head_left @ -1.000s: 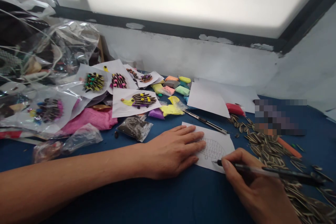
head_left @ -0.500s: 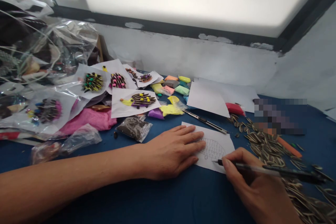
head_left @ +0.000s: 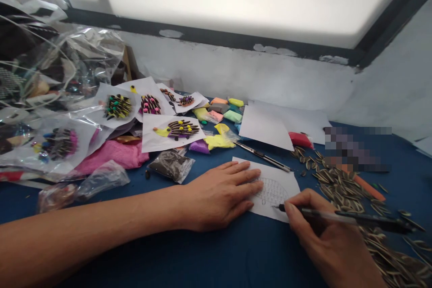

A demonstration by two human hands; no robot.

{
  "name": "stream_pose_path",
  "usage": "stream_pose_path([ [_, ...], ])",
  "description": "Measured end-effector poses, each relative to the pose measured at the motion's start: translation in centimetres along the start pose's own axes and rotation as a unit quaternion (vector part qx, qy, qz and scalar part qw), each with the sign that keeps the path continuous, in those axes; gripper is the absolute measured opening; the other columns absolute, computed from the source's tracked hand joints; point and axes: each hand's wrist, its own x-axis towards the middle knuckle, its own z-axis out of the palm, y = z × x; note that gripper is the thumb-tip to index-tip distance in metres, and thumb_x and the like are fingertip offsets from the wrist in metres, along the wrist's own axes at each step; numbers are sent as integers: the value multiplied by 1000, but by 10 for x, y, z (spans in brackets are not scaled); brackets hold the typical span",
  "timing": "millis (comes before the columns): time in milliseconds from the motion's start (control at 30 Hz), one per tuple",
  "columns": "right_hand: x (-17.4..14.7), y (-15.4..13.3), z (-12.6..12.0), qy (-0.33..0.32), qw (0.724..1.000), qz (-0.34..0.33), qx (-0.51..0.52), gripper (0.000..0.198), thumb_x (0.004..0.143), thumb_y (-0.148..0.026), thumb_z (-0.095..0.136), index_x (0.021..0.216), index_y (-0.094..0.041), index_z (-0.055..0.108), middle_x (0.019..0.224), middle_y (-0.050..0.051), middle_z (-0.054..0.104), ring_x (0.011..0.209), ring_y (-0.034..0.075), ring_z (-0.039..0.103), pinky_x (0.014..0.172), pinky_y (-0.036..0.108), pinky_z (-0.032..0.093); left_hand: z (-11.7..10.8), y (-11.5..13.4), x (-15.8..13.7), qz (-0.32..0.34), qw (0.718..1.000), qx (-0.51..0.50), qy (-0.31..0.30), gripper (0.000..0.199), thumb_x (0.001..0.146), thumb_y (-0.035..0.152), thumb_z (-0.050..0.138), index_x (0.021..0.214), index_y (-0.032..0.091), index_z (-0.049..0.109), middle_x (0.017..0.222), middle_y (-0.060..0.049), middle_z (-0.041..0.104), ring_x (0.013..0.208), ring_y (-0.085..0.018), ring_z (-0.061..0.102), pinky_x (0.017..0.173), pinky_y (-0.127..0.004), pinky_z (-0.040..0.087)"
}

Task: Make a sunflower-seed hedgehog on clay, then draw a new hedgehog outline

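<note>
My left hand [head_left: 224,195] lies flat on a small white paper [head_left: 290,186], fingers stretched out and covering its left part. A rounded outline drawing [head_left: 275,190] filled with small marks shows on the paper, with a little oval below it. My right hand [head_left: 327,234] is closed around a black pen [head_left: 313,214], whose tip touches or nearly touches the paper at the drawing's lower right. Just behind the paper lies a slim utility knife [head_left: 263,156]. Striped sunflower seeds [head_left: 340,189] are heaped beside and partly behind my right hand.
Several papers carry clay-and-seed hedgehogs [head_left: 180,130] at the left. Colored clay packets [head_left: 232,115] and a bag of dark clay [head_left: 171,165] lie mid-table. Blank white sheets [head_left: 266,126], a red packet [head_left: 300,139] and an orange stick [head_left: 369,187] are rightward. Plastic bags [head_left: 91,54] crowd the far left.
The view has shifted very slightly. My left hand stays flat on the paper, and the pen in my right hand is at nearly the same spot.
</note>
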Motion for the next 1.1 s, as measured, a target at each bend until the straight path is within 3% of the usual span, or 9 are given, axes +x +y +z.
stream_pose_path([
  [267,-5,-9,3,27,999,28,5,24,87,-37,50,66,-26,54,54,-7,52,47,13,51,48,24,41,0,0,0,0,1000,8,-6,43,102,30,45,142,12,48,152,-13,40,144,-32,30,118,-46,24],
  [600,-4,-5,1,11,999,31,15,25,87,-41,52,67,-27,56,51,-6,53,44,13,50,44,26,39,0,0,0,0,1000,-5,-2,43,102,29,45,141,12,48,152,-14,40,144,-32,30,117,-49,26],
  [1000,1,2,-1,-4,1000,-8,-18,24,88,-41,51,70,-26,58,48,-7,50,37,11,47,37,24,36,-1,1,0,-3,1000,1,-7,42,102,29,46,142,14,47,153,-12,40,145,-30,29,119,-45,23],
  [1100,-1,0,-1,19,999,26,-6,25,88,-41,51,70,-26,57,47,-8,49,38,12,47,38,24,36,-1,1,-1,-5,1000,-2,-4,43,102,30,47,142,14,47,154,-15,37,144,-30,30,118,-46,23],
])
